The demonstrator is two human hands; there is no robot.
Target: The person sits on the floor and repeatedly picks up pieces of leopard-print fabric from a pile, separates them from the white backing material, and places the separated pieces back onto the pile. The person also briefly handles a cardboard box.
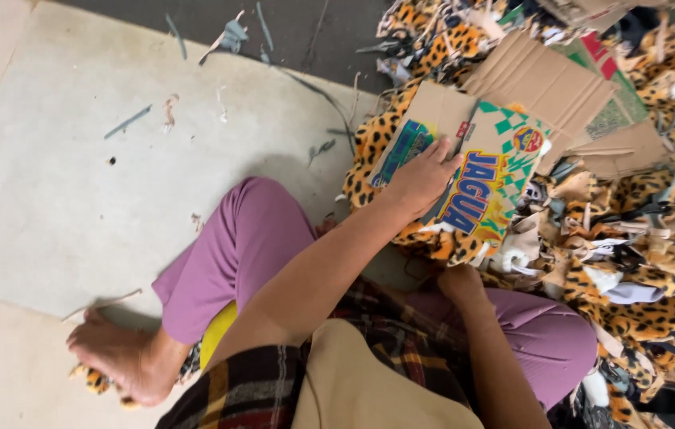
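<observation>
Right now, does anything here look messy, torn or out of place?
Yes. Thin grey-green fabric strips lie scattered on the pale floor mat, away from the heap of leopard-print fabric scraps. The flattened colourful printed cardboard piece under the left hand has ragged edges.

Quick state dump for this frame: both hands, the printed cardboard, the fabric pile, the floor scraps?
Left hand: palm down, fingers spread, pressing flat on the printed cardboard piece.
Right hand: at the cardboard's lower edge, fingers hidden, grip unclear.
Printed cardboard piece: flattened, lying on the fabric.
Leopard-print fabric scraps: loose heap, mixed with plain cardboard pieces.
Floor scraps: scattered.
</observation>
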